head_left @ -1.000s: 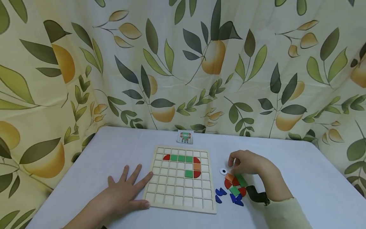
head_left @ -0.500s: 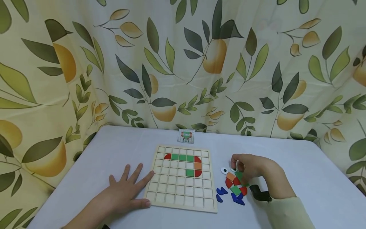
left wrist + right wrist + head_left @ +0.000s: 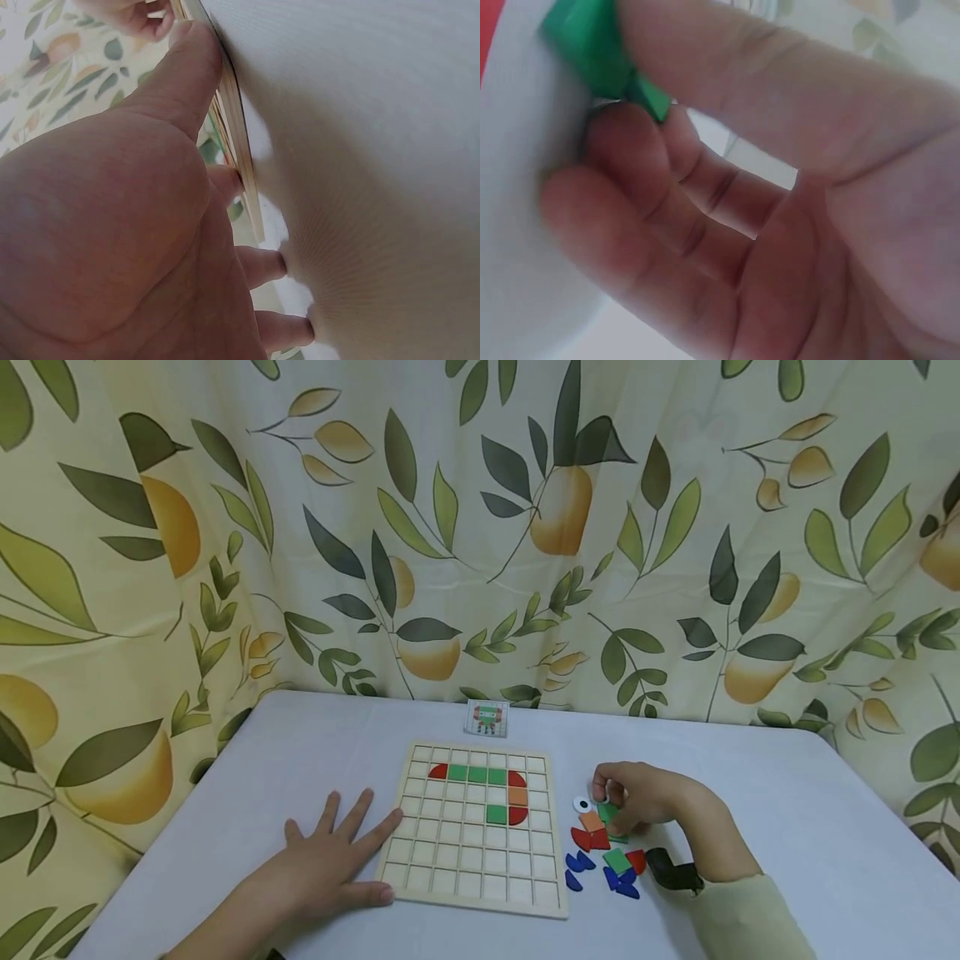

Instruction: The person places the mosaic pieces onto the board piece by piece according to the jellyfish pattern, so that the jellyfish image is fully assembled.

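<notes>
In the head view my left hand (image 3: 322,860) lies with fingers spread at the left edge of the wooden grid board (image 3: 427,860). Its thumb and a fingertip touch the board's edge, also in the left wrist view. Red, green and orange tiles fill some cells near the board's top. My right hand (image 3: 645,795) is over the loose pieces right of the board. Its curled fingers and thumb pinch at a green tile (image 3: 592,45), seen tilted in the right wrist view. A second green piece (image 3: 651,97) shows beside it. The fingers partly hide the pieces below.
An eye tile (image 3: 582,804), an orange tile (image 3: 592,822), red pieces (image 3: 582,839) and a green square (image 3: 617,861) lie around the right hand. Several blue pieces (image 3: 573,882) lie nearer me. A small picture card (image 3: 486,718) stands at the table's back edge, before a patterned curtain.
My right hand has shifted left, and the nearby orange, red and green pieces have slid left, away from the green square. A second eye tile came partly into sight. The left hand stays put.
</notes>
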Available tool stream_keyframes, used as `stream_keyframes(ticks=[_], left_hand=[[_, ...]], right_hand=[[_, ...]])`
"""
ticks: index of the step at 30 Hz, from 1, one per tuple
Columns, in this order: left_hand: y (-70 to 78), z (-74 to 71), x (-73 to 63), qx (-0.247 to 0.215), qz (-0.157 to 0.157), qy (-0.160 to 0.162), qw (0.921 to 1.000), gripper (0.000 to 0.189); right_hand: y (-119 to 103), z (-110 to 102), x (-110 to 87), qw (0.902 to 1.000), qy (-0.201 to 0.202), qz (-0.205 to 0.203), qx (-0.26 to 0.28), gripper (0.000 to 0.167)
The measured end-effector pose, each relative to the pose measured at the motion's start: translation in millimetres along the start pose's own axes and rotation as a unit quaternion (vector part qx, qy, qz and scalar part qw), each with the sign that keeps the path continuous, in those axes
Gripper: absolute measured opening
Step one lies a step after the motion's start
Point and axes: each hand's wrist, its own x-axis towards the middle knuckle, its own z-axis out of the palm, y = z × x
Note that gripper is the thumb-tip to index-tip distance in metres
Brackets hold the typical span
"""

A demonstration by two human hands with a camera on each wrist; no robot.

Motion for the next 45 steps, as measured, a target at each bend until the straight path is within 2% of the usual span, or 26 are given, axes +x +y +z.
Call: stream_keyframes(ticks=[10, 21, 31, 38, 45], left_hand=[[-0.1, 0.2, 1.8, 0.004, 0.000, 0.002, 1.0000, 0.095], [-0.1, 1.7, 1.3, 0.001, -0.001, -0.002, 1.0000, 0.094], [0.4, 1.2, 1.0, 0.004, -0.007, -0.007, 0.9999, 0.095], [1.7, -0.1, 0.7, 0.002, -0.009, -0.006, 0.9999, 0.095], [1.7, -0.6, 2.3, 0.002, -0.012, -0.007, 0.9999, 0.096]], right_hand=[[-6.6, 3.2, 2.0, 1.0000, 0.009, -0.002, 0.002, 0.041], [-8.5, 5.8, 2.3, 0.9999, 0.001, -0.004, 0.013, 0.037], [-13.0, 3.2, 6.2, 0.9965, 0.035, -0.074, -0.013, 0.032], [-15.9, -0.5, 9.3, 0.9874, 0.065, -0.143, 0.021, 0.029], [-19.4, -1.0, 10.7, 0.9806, 0.091, -0.171, 0.030, 0.030]])
